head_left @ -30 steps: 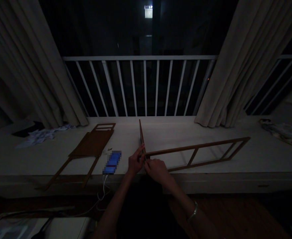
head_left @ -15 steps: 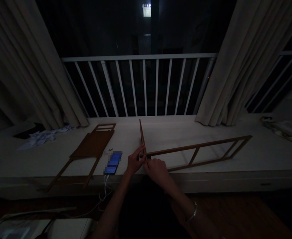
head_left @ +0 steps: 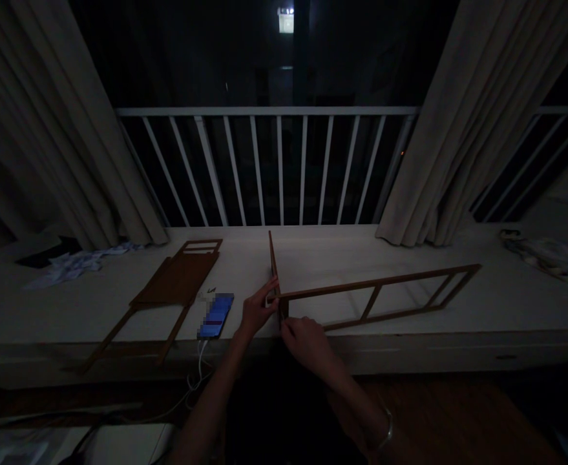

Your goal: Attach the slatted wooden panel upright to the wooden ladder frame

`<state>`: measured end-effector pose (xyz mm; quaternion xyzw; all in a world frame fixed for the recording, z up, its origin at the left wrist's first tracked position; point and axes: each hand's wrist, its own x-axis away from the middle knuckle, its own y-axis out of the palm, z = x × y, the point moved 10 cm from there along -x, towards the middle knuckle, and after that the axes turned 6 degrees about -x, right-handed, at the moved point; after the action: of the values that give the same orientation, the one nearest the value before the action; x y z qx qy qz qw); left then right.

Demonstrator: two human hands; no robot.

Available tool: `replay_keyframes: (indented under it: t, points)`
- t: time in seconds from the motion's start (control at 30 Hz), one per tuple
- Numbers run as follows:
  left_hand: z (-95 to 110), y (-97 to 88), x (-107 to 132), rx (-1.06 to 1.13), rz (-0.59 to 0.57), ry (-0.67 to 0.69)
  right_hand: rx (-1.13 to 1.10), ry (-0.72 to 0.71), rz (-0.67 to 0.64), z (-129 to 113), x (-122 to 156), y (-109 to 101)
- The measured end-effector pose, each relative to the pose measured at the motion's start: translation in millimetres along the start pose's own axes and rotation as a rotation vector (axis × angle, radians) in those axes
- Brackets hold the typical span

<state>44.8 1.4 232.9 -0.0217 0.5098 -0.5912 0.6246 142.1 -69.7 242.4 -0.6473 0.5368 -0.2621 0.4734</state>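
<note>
A brown wooden frame (head_left: 332,290) with long rails and crossbars lies to the right on the pale ledge. Its near end meets a thin upright wooden piece (head_left: 273,253), seen nearly edge-on. My left hand (head_left: 255,313) is closed around that upright piece close to the joint, fingers on its far side. Just right of it, the fingers of my right hand (head_left: 309,342) are pinched together below the frame's end. What they hold, if anything, is too small and dark to make out.
On the ledge (head_left: 245,258) to my left lie a folded-chair-like wooden piece (head_left: 174,281) and a lit phone (head_left: 216,315) with a white cable (head_left: 192,387). Papers (head_left: 73,266) lie far left. Behind stand a white railing (head_left: 278,111) and curtains (head_left: 424,129).
My right hand has dropped slightly and come a little away from my left hand at the joint. The view has shifted slightly; my left hand keeps its hold.
</note>
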Motion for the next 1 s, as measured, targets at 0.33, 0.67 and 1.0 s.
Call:
replay_keyframes:
  t: [0.33,0.67,1.0]
  points:
    - [0.0,1.7,4.5,0.014,-0.014,-0.050,-0.338,0.098,0.112,40.2,24.3,4.6]
    - [2.3,1.4,5.2,0.033,-0.014,-0.069,-1.062,0.136,0.129,62.0,27.4,39.6]
    - [-2.7,2.3,5.9,0.036,-0.034,-0.103,-1.367,0.253,0.089,58.4,27.6,53.6]
